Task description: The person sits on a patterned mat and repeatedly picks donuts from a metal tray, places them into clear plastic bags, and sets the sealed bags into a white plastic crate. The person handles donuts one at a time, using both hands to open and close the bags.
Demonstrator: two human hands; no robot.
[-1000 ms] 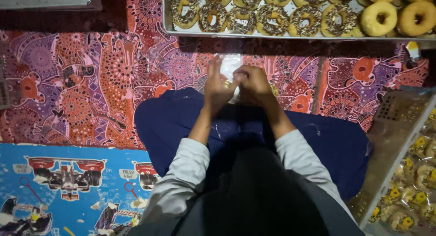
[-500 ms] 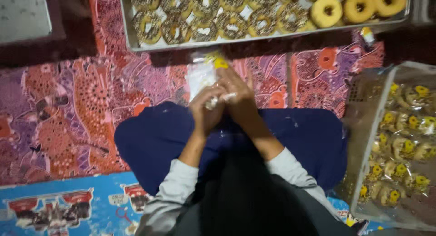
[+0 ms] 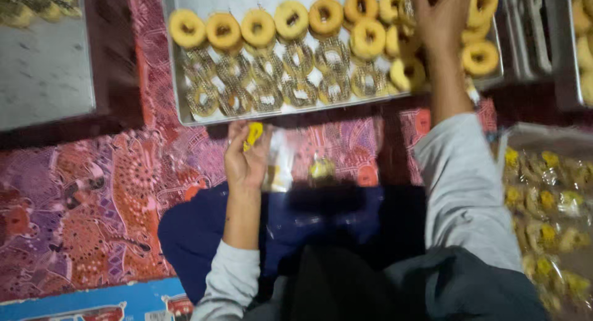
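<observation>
Landmark: the metal tray (image 3: 185, 105) of doughnuts lying across the top of the patterned mat (image 3: 80, 191).

Right hand (image 3: 441, 15) is stretched out over the tray's right end, among the plain doughnuts (image 3: 367, 37) — fingers curled down onto them. Motion blur there; cannot tell whether it has pinched one yet or is only touching.

Left hand (image 3: 246, 157) sits just below the tray's near edge, closed around a clear plastic bag (image 3: 279, 166) with a yellow label (image 3: 254, 132). Bag hangs from the grip toward the person's lap, mouth near the fingers.

Tray contents: plain ring doughnuts along the far row and right end, sprinkle-covered doughnuts (image 3: 265, 89) filling the near left part (some gaps of bare tray between them).

Right of the tray, lower down: a bin of bagged doughnuts (image 3: 550, 216) with yellow labels, already packed by the look of it. Left of the tray: a second tray (image 3: 43, 80), mostly bare, a few pieces at its far corner.

Step in hand, as a judgement: picking one doughnut for bagging — the pick, not the insert. Next move likely calls for a soft pinch by the ring edge so the piece isn't crushed, then bringing it back past the tray's near edge to the bag, with the left hand holding the mouth open.
</observation>
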